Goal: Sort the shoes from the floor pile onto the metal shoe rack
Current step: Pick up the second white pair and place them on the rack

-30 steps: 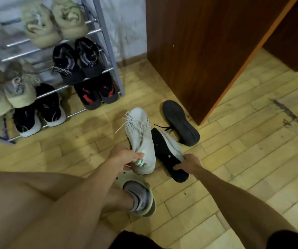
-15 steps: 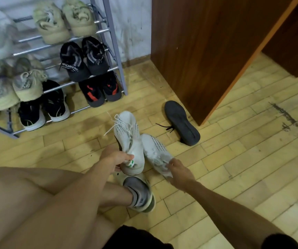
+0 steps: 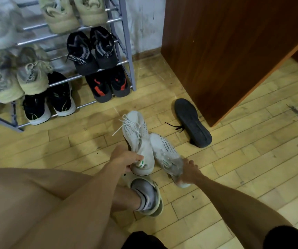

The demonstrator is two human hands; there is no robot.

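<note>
Two white knit sneakers lie side by side on the wooden floor in front of me. My left hand (image 3: 124, 159) grips the heel of the left white sneaker (image 3: 137, 137), which has loose white laces and a green heel tab. My right hand (image 3: 187, 169) holds the heel end of the right white sneaker (image 3: 164, 150), now upright. A black shoe (image 3: 192, 123) lies sole-up further right, near the cabinet. The metal shoe rack (image 3: 126, 56) stands at the upper left, with beige, black and black-red shoes on its shelves.
A dark wooden cabinet (image 3: 225, 51) stands at the upper right, close to the black shoe. My foot in a grey sock and sandal (image 3: 148, 196) rests just below the white sneakers. My bare knee fills the lower left. Open floor lies to the right.
My right hand turned the second sneaker from sole-up to upright and drew it beside the left one. My left hand kept its hold. The view moved closer to the rack.
</note>
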